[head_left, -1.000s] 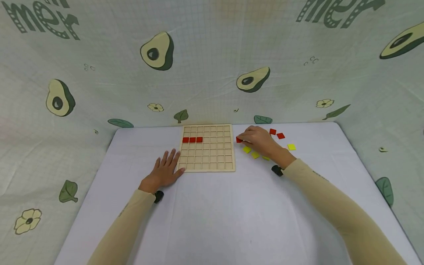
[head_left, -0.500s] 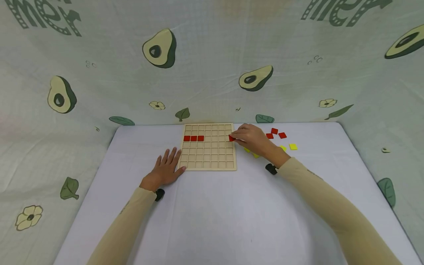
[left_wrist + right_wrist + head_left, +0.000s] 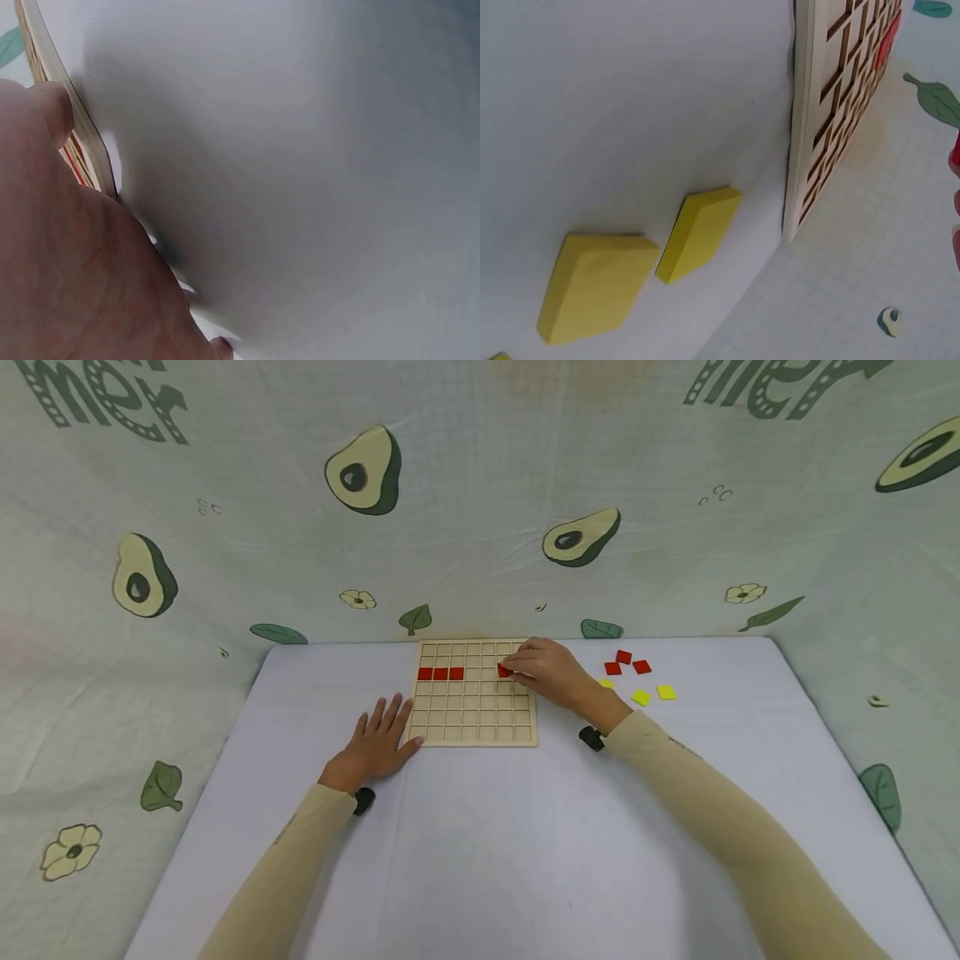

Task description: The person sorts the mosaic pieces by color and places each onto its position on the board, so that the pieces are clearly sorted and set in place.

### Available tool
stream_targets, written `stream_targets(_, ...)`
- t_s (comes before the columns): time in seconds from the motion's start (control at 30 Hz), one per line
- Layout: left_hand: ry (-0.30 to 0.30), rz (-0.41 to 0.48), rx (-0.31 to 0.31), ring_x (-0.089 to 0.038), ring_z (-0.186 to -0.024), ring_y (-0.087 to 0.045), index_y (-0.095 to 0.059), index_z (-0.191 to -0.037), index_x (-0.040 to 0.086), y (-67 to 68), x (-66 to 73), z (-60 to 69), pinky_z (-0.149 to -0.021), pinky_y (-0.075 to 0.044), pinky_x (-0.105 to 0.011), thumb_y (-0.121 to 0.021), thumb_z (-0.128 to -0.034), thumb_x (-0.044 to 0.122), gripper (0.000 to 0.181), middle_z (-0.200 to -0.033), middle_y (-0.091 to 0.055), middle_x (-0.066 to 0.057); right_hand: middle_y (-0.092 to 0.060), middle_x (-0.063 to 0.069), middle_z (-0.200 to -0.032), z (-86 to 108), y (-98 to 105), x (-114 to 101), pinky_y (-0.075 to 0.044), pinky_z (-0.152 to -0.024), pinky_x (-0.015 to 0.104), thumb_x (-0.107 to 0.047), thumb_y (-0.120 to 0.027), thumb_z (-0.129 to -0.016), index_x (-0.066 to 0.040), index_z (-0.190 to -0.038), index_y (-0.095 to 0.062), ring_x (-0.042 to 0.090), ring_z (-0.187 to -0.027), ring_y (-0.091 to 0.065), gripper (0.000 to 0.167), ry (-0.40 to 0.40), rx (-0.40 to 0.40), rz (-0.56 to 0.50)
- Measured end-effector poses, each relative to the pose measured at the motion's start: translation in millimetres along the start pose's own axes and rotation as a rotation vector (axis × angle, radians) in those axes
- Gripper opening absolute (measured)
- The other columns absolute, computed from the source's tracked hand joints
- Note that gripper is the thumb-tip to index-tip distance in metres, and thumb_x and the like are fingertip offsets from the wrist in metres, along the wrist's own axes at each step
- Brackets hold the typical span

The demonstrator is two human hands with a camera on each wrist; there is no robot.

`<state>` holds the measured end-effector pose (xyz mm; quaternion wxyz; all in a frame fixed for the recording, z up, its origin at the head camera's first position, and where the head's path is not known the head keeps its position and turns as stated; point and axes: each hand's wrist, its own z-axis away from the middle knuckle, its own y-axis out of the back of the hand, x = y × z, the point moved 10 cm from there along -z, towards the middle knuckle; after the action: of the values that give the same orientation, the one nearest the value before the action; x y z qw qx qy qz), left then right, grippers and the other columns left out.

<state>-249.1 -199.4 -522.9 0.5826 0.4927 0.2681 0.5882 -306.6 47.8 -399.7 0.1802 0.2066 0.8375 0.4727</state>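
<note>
A wooden grid board (image 3: 471, 746) lies near the far edge of the table, with three red tiles (image 3: 440, 674) side by side in its second row from the top, at the left. The right hand (image 3: 553, 675) pinches another red tile (image 3: 504, 671) over the board's right part. Flat on the table, fingers spread, the left hand (image 3: 373, 745) rests against the board's lower left edge. The left wrist view shows its thumb (image 3: 54, 109) touching the board's side (image 3: 91, 142). At the right wrist view's edge, fingertips (image 3: 957, 202) hold a bit of red.
Right of the board lie three loose red tiles (image 3: 623, 657) and several yellow tiles (image 3: 666, 692), some partly hidden by the right arm. Two thick yellow tiles (image 3: 600, 281) show fully in the right wrist view. A patterned cloth (image 3: 480, 527) hangs behind the table.
The right hand has moved left from beside the board to over it, carrying the pinched red tile. The left hand stays in place. The head view has shifted slightly.
</note>
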Motion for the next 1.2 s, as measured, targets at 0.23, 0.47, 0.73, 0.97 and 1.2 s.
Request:
stream_targets(0.23, 0.020, -0.031, -0.021, -0.044, -0.162, 0.010, -0.001, -0.170, 0.007, 3.2, 4.7, 2.9, -0.128, 0.002, -0.064, -0.041, -0.1123, 0.051, 0.083, -0.177, 0.008, -0.018, -0.082, 0.006, -0.108, -13.1, -12, -3, -0.058, -0.092, 0.037, -0.007, -0.086, -0.089, -0.004, -0.118, -0.081, 0.024, -0.102, -0.069, 0.029, -0.021, -0.028, -0.011)
stream_targets(0.47, 0.027, -0.037, -0.022, -0.044, -0.162, 0.010, -0.001, -0.170, 0.007, 1.3, 2.6, 1.9, -0.128, 0.001, -0.064, -0.040, -0.1122, 0.051, 0.083, -0.177, 0.007, -0.019, -0.081, 0.006, -0.110, -24.2, -30, -3, -0.057, -0.096, 0.037, -0.009, -0.084, -0.091, -0.004, -0.117, -0.081, 0.025, -0.104, -0.069, 0.026, -0.037, -0.087, 0.002)
stream_targets(0.73, 0.029, -0.052, -0.030, -0.043, -0.162, 0.011, 0.000, -0.170, 0.008, 2.1, 2.7, 1.7, -0.128, 0.002, -0.063, -0.040, -0.1122, 0.052, 0.083, -0.177, 0.008, -0.018, -0.081, 0.005, -0.110, -37.0, -48, -5, -0.056, -0.097, 0.038, -0.011, -0.081, -0.094, -0.005, -0.118, -0.081, 0.024, -0.106, -0.069, 0.024, -0.071, -0.158, 0.005)
stream_targets(0.97, 0.018, -0.018, -0.014, -0.043, -0.162, 0.013, 0.000, -0.171, 0.009, -4.3, -3.8, -3.5, -0.128, 0.004, -0.064, -0.040, -0.1112, 0.053, 0.084, -0.178, 0.009, -0.017, -0.080, 0.003, -0.117, -42.6, -70, 2, -0.055, -0.101, 0.038, -0.016, -0.078, -0.098, -0.009, -0.121, -0.081, 0.024, -0.113, -0.069, 0.024, -0.151, -0.273, 0.040)
stream_targets(1.2, 0.019, -0.034, -0.019, -0.042, -0.162, 0.013, 0.001, -0.171, 0.009, -3.7, -3.2, -3.6, -0.128, 0.004, -0.064, -0.039, -0.1118, 0.053, 0.084, -0.177, 0.010, -0.017, -0.080, 0.003, -0.116, -47.2, -86, 8, -0.055, -0.099, 0.038, -0.017, -0.076, -0.100, -0.012, -0.120, -0.082, 0.025, -0.114, -0.069, 0.021, -0.199, -0.344, 0.044)
